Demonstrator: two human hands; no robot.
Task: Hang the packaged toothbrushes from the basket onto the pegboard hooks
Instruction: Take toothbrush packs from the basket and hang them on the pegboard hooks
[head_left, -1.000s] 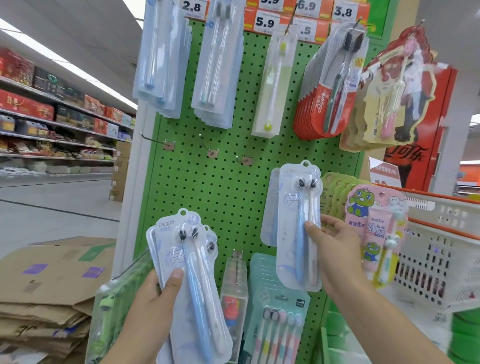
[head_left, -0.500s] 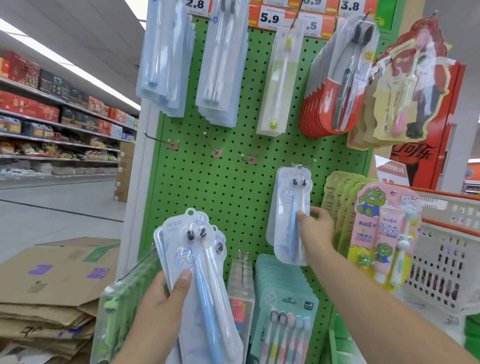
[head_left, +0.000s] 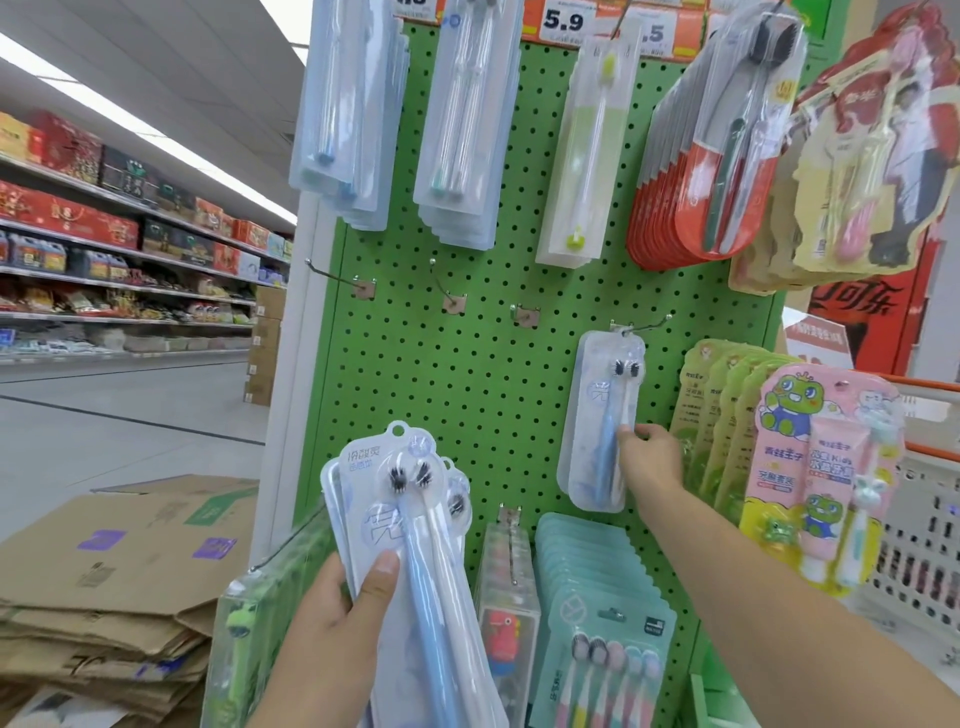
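Right hand (head_left: 649, 460) pinches glossy clear blister pack (head_left: 602, 421).

Clear glossy plastic blister on the hanging toothbrush pack (head_left: 602, 421), light glinting off its smooth face; same shiny transparent plastic over printed card on the stack of packs (head_left: 410, 525) in the left hand (head_left: 332, 623); matt green painted pegboard (head_left: 483, 374), evenly perforated; thin bare metal wire hooks (head_left: 337, 278), dull grey; matt brown corrugated cardboard (head_left: 119, 566), flattened, creased, rough at the edges; white moulded plastic lattice basket (head_left: 924, 566) with an orange rim; polished, faintly reflective floor (head_left: 114, 410); glossy printed card on the frog packs (head_left: 815, 467).
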